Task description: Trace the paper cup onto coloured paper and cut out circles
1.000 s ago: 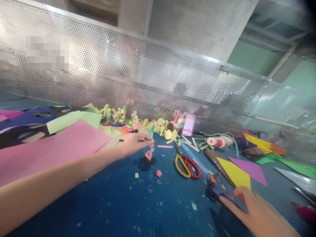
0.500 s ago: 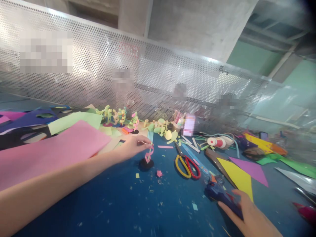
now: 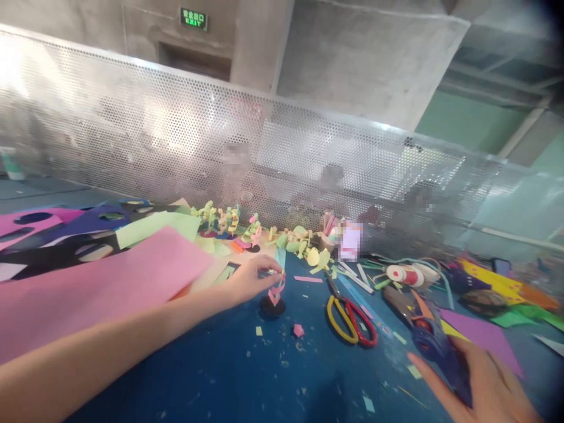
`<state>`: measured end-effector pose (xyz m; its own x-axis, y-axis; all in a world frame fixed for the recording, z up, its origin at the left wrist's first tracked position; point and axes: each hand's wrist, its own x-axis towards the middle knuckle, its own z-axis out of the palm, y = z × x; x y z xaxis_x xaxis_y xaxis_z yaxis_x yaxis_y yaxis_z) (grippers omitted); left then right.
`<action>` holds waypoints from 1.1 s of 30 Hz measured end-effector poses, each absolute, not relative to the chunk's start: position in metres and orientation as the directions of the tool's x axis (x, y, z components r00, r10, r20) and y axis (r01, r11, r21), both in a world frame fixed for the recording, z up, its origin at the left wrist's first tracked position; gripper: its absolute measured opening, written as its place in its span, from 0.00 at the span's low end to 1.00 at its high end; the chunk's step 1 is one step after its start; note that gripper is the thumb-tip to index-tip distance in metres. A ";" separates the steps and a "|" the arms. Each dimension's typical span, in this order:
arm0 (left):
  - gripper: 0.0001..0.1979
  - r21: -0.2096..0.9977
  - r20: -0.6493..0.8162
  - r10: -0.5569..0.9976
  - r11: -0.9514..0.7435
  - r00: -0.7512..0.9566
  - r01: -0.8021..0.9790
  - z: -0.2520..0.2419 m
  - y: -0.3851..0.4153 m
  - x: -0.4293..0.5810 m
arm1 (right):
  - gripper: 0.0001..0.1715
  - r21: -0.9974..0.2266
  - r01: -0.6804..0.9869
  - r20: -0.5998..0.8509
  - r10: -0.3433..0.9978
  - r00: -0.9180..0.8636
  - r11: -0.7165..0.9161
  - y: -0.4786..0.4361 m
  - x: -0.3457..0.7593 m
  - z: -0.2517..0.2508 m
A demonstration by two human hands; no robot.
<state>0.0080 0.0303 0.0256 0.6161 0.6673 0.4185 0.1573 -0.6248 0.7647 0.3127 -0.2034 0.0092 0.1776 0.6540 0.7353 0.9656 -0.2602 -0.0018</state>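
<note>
My left hand (image 3: 258, 276) reaches in from the left, its fingertips pinched at the top of a small pink paper spiral (image 3: 276, 292). The spiral stands upright on a round black base (image 3: 273, 306) on the blue table. At the lower right, my right hand (image 3: 496, 376) is wrapped round the handle of a dark blue glue gun (image 3: 440, 352), its front end pointing up and left. A pink paper star (image 3: 298, 330) lies just right of the base. Scissors (image 3: 350, 320) with one yellow and one red handle lie between the two hands.
Pink paper (image 3: 106, 294) and green sheets (image 3: 158, 229) cover the left side. Small paper figures (image 3: 220, 220) and leaf shapes (image 3: 304, 241) stand behind. At the right are a red-and-white roll (image 3: 405, 275) and purple paper (image 3: 484, 338). A perforated metal screen (image 3: 176, 123) runs across the back.
My right hand has moved the glue gun to the right, away from the scissors. My left hand stays at the spiral's top. The whole view has shifted slightly.
</note>
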 end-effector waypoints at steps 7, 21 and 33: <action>0.07 0.750 0.489 0.692 -0.645 0.531 0.149 0.018 0.036 0.006 | 0.29 -0.351 0.934 0.548 0.793 0.267 -0.072 -0.145 0.249 0.037; 0.06 0.752 0.504 0.763 -0.618 0.405 0.230 0.002 0.036 0.006 | 0.26 -0.597 0.798 0.236 0.932 0.274 -0.084 -0.102 0.211 -0.002; 0.06 0.603 0.659 0.641 -0.763 0.393 0.234 0.007 0.023 0.003 | 0.23 -0.785 0.619 0.299 0.867 0.399 -0.015 -0.103 0.216 -0.030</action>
